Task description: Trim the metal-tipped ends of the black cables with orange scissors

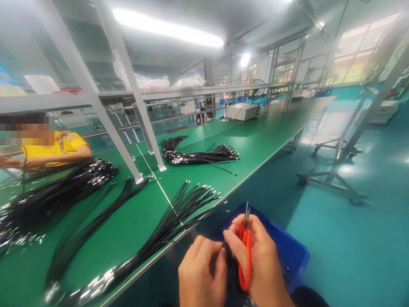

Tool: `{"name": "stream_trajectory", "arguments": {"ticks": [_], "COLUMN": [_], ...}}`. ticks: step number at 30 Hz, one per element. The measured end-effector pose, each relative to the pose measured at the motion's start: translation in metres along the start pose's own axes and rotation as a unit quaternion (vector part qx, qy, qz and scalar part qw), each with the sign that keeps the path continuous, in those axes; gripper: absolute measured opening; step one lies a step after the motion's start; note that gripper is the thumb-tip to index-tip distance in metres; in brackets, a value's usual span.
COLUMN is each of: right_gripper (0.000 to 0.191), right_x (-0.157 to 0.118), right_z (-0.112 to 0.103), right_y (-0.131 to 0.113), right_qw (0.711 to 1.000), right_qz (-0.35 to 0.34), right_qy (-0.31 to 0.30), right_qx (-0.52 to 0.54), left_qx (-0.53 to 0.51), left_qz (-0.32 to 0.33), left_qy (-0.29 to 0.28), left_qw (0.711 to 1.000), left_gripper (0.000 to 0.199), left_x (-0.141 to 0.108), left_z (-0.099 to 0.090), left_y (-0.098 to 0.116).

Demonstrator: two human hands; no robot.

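My left hand (203,268) is closed in a pinch on what looks like a thin black cable, mostly hidden by the fingers. My right hand (260,251) grips small scissors (245,260) with red-orange handles, their metal blades pointing up. The two hands are close together, in front of the bench edge and above a blue bin (289,245). Dark, blurred material shows between and below them. To the left, a bundle of black cables (159,234) with pale tips lies on the green bench (204,175), its ends fanned out towards the hands.
Another cable bundle (198,157) lies farther along the bench. A thinner bundle (96,226) and a large heap of cables (54,196) lie at left, near a person in a yellow top (68,145). Metal posts (143,115) rise from the bench. A wheeled stand (332,179) stands at right.
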State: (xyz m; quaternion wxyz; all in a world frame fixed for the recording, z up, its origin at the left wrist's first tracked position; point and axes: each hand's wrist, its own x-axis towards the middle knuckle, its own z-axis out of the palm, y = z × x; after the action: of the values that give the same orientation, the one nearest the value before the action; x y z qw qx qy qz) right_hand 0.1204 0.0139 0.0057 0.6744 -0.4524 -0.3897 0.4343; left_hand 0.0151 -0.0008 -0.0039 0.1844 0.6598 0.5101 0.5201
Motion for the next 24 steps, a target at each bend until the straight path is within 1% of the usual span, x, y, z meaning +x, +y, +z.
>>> {"name": "stream_trajectory", "arguments": {"ticks": [1,2,4,6,8,10,13,15,18,20,24], "right_gripper": [0.024,0.024,0.024,0.022,0.019,0.019,0.018,0.017,0.013,0.008,0.020], "right_x": [-0.001,-0.003,-0.006,-0.009,-0.011,-0.012,-0.012,-0.012,-0.011,-0.008,-0.001], "right_z": [0.000,-0.001,-0.002,-0.002,-0.001,-0.001,-0.003,-0.007,-0.012,-0.014,-0.011], "right_y": [0.001,0.002,0.002,-0.001,-0.005,-0.005,0.003,0.011,0.020,0.019,0.009], "right_qw": [1.000,0.999,0.997,0.996,0.997,0.999,0.999,0.999,0.995,0.990,0.976], "right_qz": [0.004,0.012,0.030,0.037,0.030,0.010,-0.011,-0.020,-0.067,-0.108,-0.164], "right_qy": [-0.001,-0.004,-0.014,-0.020,-0.024,-0.036,-0.041,-0.023,-0.012,-0.023,-0.080], "right_qx": [0.011,0.030,0.066,0.076,0.061,0.037,-0.006,-0.041,-0.079,-0.093,-0.123], "left_qx": [-0.007,-0.023,-0.073,-0.136,-0.208,-0.289,-0.385,-0.408,-0.409,-0.401,-0.387], "left_qz": [-0.003,-0.009,-0.039,-0.083,-0.135,-0.185,-0.250,-0.277,-0.302,-0.308,-0.306], "left_qy": [0.005,-0.005,-0.042,-0.091,-0.129,-0.143,-0.139,-0.126,-0.102,-0.106,-0.129], "left_qw": [1.000,1.000,0.996,0.983,0.960,0.928,0.878,0.861,0.855,0.856,0.860], "left_gripper": [0.018,0.017,0.016,0.016,0.017,0.019,0.024,0.025,0.027,0.028,0.030], "left_x": [0.000,0.000,0.003,0.008,0.012,0.014,0.016,0.016,0.018,0.019,0.021], "left_z": [0.000,-0.001,-0.005,-0.010,-0.015,-0.017,-0.017,-0.017,-0.017,-0.018,-0.019], "left_y": [0.001,0.001,0.000,-0.003,-0.006,-0.009,-0.011,-0.011,-0.010,-0.010,-0.012]}}
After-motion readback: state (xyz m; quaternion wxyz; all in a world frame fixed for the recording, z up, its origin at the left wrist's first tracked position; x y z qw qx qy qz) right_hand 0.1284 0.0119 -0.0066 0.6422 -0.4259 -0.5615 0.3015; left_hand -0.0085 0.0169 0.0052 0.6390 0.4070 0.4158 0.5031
